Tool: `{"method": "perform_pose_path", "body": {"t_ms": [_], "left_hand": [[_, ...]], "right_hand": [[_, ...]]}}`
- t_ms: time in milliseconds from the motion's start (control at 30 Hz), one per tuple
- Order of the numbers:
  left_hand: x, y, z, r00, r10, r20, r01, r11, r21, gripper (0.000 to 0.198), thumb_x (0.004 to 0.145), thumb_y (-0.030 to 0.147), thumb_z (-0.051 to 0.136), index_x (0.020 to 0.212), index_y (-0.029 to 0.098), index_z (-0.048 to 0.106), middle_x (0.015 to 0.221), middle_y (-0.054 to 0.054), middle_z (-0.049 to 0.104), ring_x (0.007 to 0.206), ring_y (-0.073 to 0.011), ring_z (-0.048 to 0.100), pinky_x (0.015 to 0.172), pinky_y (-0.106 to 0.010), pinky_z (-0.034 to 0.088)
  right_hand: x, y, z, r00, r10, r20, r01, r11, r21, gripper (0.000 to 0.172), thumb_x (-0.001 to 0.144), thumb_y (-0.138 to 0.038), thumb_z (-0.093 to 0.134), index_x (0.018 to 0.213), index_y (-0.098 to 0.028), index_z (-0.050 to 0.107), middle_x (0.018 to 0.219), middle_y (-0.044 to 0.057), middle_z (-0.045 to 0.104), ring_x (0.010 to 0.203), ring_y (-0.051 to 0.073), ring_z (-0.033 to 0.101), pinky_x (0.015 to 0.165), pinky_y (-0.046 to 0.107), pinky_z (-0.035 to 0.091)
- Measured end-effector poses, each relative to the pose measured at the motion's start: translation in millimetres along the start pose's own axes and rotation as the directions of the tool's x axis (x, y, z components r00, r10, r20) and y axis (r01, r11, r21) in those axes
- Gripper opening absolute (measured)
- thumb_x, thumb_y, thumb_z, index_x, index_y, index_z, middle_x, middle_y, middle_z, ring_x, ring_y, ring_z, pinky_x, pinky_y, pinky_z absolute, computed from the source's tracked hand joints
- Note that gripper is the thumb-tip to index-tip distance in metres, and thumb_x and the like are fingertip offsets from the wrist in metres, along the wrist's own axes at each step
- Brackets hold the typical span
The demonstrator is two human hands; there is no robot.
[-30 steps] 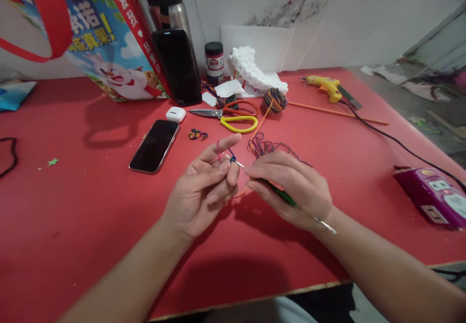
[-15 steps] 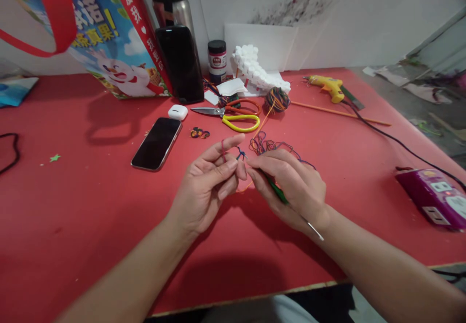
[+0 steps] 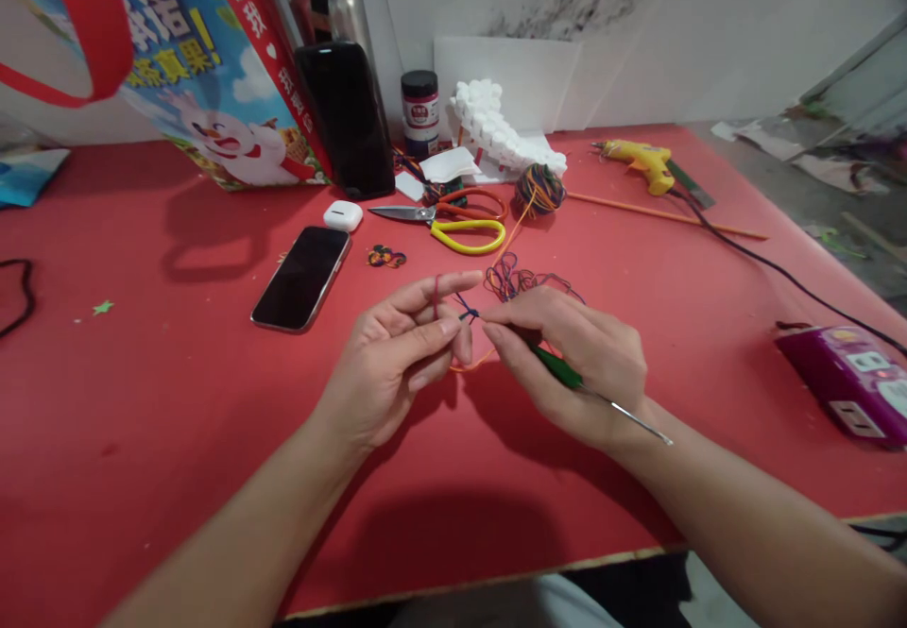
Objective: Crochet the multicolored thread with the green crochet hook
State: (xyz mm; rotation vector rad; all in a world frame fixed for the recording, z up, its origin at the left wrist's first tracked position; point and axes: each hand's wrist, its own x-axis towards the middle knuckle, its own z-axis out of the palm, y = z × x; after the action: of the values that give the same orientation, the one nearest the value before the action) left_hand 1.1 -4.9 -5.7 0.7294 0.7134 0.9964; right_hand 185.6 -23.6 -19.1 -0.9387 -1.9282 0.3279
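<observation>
My left hand (image 3: 386,359) pinches a small loop of dark blue yarn (image 3: 469,311) between thumb and fingers, its index finger stretched out with a reddish strand wrapped around it. In my right hand (image 3: 577,354) lies a crochet hook (image 3: 559,365) with a green grip; its metal back end points down to the right over the wrist. The hook's working tip meets the blue yarn at the left fingertips, and is partly hidden by the fingers. Behind the right hand lies a loose tangle of multicoloured yarn (image 3: 521,279), joined by an orange strand to a yarn ball (image 3: 539,190).
Scissors (image 3: 468,235) with orange and yellow handles lie beyond the hands. Left of them are a phone (image 3: 302,279), an earbud case (image 3: 344,215) and a small crocheted piece (image 3: 386,256). A glue gun (image 3: 641,163) and a purple power strip (image 3: 847,382) are to the right.
The hook in my right hand has swung, its back end moving right and slightly up. The left index finger has lowered a little, and the blue yarn loop looks more drawn out.
</observation>
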Motion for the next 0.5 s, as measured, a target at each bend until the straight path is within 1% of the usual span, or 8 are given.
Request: {"method": "perform_pose_path", "body": {"t_ms": [100, 200, 300, 400, 500], "left_hand": [[0.5, 0.8, -1.3, 0.999, -0.034, 0.004, 0.034, 0.996, -0.087, 0.032, 0.082, 0.01, 0.078, 0.114, 0.013, 0.08, 0.067, -0.004, 0.072, 0.041, -0.001, 0.036, 0.043, -0.014, 0.024], [-0.3, 0.6, -0.2, 0.996, -0.094, 0.003, 0.093, 0.976, -0.195, 0.031, 0.085, 0.006, 0.072, 0.114, 0.013, 0.079, 0.068, -0.003, 0.072, 0.039, -0.0002, 0.035, 0.042, -0.013, 0.028], [-2.0, -1.2, 2.5, 0.993, -0.121, -0.013, 0.114, 0.959, -0.261, 0.03, 0.088, 0.005, 0.068, 0.115, 0.015, 0.078, 0.07, -0.002, 0.072, 0.038, -0.0005, 0.034, 0.042, -0.013, 0.03], [-2.6, -4.0, 4.0, 0.993, -0.108, -0.041, 0.094, 0.96, -0.265, 0.032, 0.089, 0.004, 0.069, 0.117, 0.016, 0.078, 0.071, -0.002, 0.072, 0.039, -0.0006, 0.036, 0.043, -0.013, 0.032], [-1.3, -6.2, 3.7, 0.995, -0.084, -0.061, 0.069, 0.974, -0.215, 0.031, 0.088, 0.006, 0.072, 0.116, 0.016, 0.079, 0.07, -0.003, 0.072, 0.04, -0.0004, 0.038, 0.045, -0.013, 0.034]], "right_hand": [[1.2, -0.5, -3.7, 0.996, -0.081, 0.024, 0.081, 0.996, -0.023, 0.017, 0.101, -0.012, 0.062, 0.107, -0.026, 0.069, 0.092, 0.004, 0.081, 0.079, 0.017, 0.076, 0.073, 0.028, 0.061], [1.4, -1.5, -5.4, 0.987, -0.157, 0.024, 0.159, 0.975, -0.156, 0.016, 0.102, -0.013, 0.061, 0.112, -0.024, 0.068, 0.095, 0.007, 0.081, 0.081, 0.016, 0.076, 0.072, 0.025, 0.059], [0.5, -2.1, -3.3, 0.977, -0.21, 0.026, 0.209, 0.943, -0.258, 0.017, 0.102, -0.011, 0.06, 0.114, -0.022, 0.068, 0.092, 0.007, 0.08, 0.077, 0.015, 0.075, 0.066, 0.024, 0.056], [-1.4, -1.3, 2.0, 0.981, -0.195, 0.006, 0.187, 0.936, -0.299, 0.016, 0.102, -0.011, 0.062, 0.113, -0.02, 0.067, 0.09, 0.006, 0.08, 0.072, 0.015, 0.073, 0.063, 0.024, 0.053], [-3.5, 0.2, 7.1, 0.99, -0.142, -0.016, 0.13, 0.943, -0.308, 0.015, 0.101, -0.011, 0.062, 0.111, -0.02, 0.068, 0.09, 0.006, 0.079, 0.07, 0.014, 0.072, 0.061, 0.025, 0.051]]}}
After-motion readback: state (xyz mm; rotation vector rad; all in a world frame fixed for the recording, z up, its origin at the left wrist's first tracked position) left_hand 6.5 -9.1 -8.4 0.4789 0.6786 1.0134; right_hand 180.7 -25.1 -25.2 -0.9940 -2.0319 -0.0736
